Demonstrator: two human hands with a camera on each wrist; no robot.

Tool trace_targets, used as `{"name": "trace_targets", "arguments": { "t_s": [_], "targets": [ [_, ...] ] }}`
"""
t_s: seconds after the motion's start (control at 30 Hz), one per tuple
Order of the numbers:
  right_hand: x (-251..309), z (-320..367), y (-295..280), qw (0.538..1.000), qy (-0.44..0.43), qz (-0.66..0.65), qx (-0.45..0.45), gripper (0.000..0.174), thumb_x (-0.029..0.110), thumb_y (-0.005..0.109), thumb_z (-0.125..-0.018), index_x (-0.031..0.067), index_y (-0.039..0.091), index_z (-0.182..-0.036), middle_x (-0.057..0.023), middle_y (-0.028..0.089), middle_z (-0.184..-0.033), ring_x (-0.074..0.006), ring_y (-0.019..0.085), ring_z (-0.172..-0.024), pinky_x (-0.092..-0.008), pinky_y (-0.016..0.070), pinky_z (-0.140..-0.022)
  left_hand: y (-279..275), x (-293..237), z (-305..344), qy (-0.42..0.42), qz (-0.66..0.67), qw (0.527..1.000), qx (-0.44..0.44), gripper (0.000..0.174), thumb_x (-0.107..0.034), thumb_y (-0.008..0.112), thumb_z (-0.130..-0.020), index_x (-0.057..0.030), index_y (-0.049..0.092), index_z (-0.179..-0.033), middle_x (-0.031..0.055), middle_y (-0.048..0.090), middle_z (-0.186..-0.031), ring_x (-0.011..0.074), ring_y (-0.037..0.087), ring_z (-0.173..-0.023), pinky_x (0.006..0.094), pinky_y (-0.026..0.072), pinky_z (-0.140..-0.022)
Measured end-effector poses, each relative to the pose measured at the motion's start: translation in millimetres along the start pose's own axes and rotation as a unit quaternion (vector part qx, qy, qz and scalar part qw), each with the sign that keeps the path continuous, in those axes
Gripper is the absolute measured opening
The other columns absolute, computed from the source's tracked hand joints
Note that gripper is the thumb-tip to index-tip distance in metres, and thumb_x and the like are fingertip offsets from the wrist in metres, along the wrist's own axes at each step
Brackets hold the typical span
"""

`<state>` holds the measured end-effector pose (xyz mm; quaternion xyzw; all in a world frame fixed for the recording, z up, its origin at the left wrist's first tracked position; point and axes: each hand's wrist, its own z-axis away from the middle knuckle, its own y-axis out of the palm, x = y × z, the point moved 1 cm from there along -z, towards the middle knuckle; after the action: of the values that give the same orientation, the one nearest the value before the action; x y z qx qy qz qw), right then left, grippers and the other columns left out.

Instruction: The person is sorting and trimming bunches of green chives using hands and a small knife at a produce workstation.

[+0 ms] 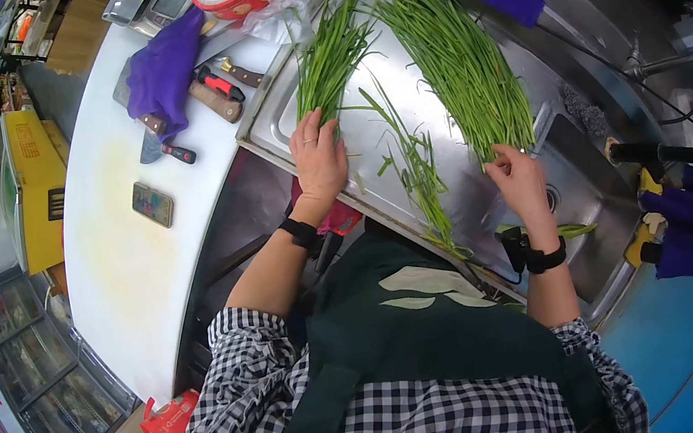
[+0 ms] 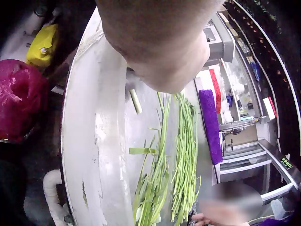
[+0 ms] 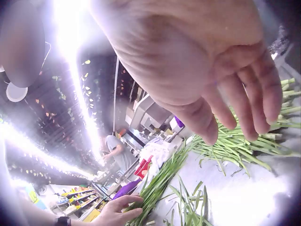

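Person at steel drainboard (image 1: pixel 453 162). Left hand (image 1: pixel 320 158) rests on cut ends of left chive bunch (image 1: pixel 331 52), fingers relaxed. Right hand (image 1: pixel 518 179), fingers loosely curved and empty, touches near ends of right chive bunch (image 1: pixel 458 58). Both bunches run lengthwise away from fingers, loose stalks (image 1: pixel 417 167) between.

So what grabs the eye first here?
Two long bundles of green stems fanned on the steel drainboard: the left bundle with the left hand resting on its base, the right bundle with the right hand at its cut ends by the sink. Next, a purple cloth on the white counter, far left.
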<state>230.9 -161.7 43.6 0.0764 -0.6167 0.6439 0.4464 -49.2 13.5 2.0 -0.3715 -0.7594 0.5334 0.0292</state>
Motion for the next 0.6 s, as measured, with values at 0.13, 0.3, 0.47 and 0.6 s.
{"name": "trace_targets", "arguments": {
  "t_s": [0.13, 0.3, 0.47, 0.6],
  "targets": [
    [-11.0, -8.0, -4.6, 0.999, -0.006, 0.018, -0.046, 0.035, 0.018, 0.068, -0.076, 0.0017, 0.062, -0.107, -0.0143, 0.066, -0.083, -0.0302, 0.063, -0.072, -0.0392, 0.0487, -0.067, 2.1, 0.0, -0.9, 0.040, 0.009, 0.999, 0.034, 0.037, -0.005, 0.065, -0.069, -0.0056, 0.058, -0.105, 0.0139, 0.047, -0.129, 0.0342, 0.042, -0.120, 0.0468, 0.0328, -0.099],
    [-39.1, -23.6, -10.0, 0.988, -0.023, 0.053, -0.143, 0.039, 0.021, 0.070, -0.075, 0.0026, 0.062, -0.108, -0.0171, 0.063, -0.103, -0.0336, 0.058, -0.094, -0.0400, 0.0457, -0.082, 4.4, -3.8, -2.0, 0.081, 0.019, 0.996, 0.040, 0.034, -0.006, 0.065, -0.069, -0.0066, 0.059, -0.102, 0.0106, 0.051, -0.126, 0.0317, 0.046, -0.118, 0.0458, 0.0345, -0.097],
    [-55.2, -43.1, -9.9, 0.976, -0.045, 0.106, -0.185, 0.067, 0.033, 0.074, -0.072, 0.0010, 0.050, -0.126, -0.0225, 0.045, -0.129, -0.0396, 0.039, -0.118, -0.0453, 0.0343, -0.099, 4.5, -9.4, -3.7, 0.087, 0.022, 0.994, 0.063, 0.030, -0.008, 0.065, -0.073, -0.0075, 0.060, -0.102, 0.0079, 0.054, -0.123, 0.0299, 0.047, -0.116, 0.0441, 0.0349, -0.097],
    [-65.3, -64.5, -8.8, 0.981, -0.025, 0.090, -0.171, 0.078, 0.041, 0.075, -0.071, 0.0009, 0.044, -0.131, -0.0242, 0.045, -0.129, -0.0397, 0.040, -0.118, -0.0457, 0.0331, -0.101, 5.4, -9.8, -4.2, 0.090, 0.023, 0.993, 0.070, 0.029, -0.008, 0.065, -0.074, -0.0071, 0.060, -0.102, 0.0080, 0.055, -0.121, 0.0297, 0.048, -0.115, 0.0431, 0.0354, -0.096]
  ]
}}
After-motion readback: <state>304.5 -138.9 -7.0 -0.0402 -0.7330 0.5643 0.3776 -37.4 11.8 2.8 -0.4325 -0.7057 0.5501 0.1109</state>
